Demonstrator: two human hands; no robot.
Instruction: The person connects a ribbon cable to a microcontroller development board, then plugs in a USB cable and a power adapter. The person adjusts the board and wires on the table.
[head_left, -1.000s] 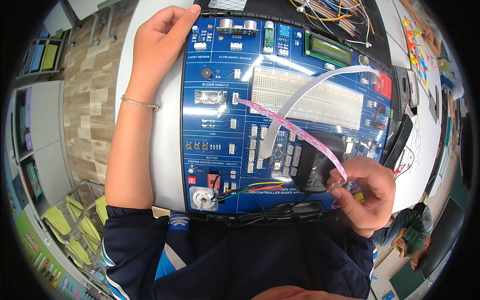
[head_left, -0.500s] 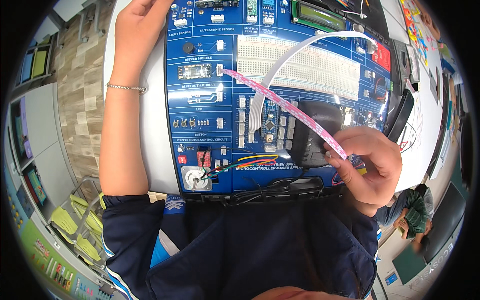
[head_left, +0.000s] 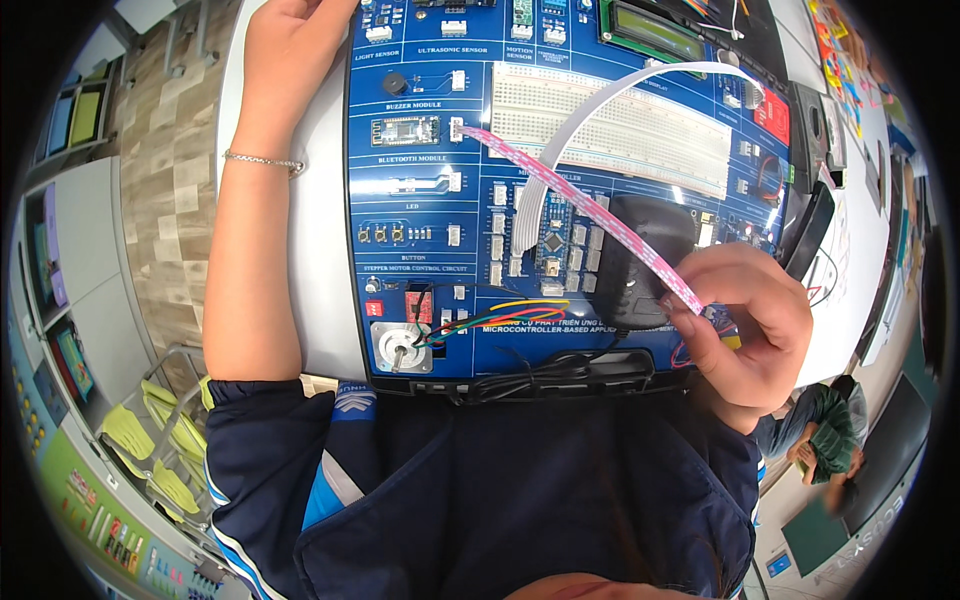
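My right hand [head_left: 752, 330] pinches the free end of a pink-and-white ribbon cable [head_left: 590, 217] between thumb and forefinger. The cable's other end is plugged into a white connector [head_left: 456, 130] beside the bluetooth module [head_left: 405, 131] on a blue electronics training board [head_left: 420, 232]. It stretches taut across a grey ribbon cable [head_left: 567, 130], the small microcontroller [head_left: 553, 240] and a black power adapter [head_left: 640, 250]. My left hand [head_left: 300, 40] lies at the board's far left edge; its fingertips run out of view, so its grip is hidden.
A white breadboard [head_left: 610, 128] and a green-framed display [head_left: 655, 35] sit on the board. Near its front edge are a stepper motor [head_left: 399, 346] with coloured wires and a coiled black cord [head_left: 520, 382]. People [head_left: 825, 430] are off to the right, chairs [head_left: 165, 440] to the left.
The board appears slightly farther right and higher in view, and my left hand has shifted right with it. My right hand keeps its pinch on the ribbon cable, a little farther right.
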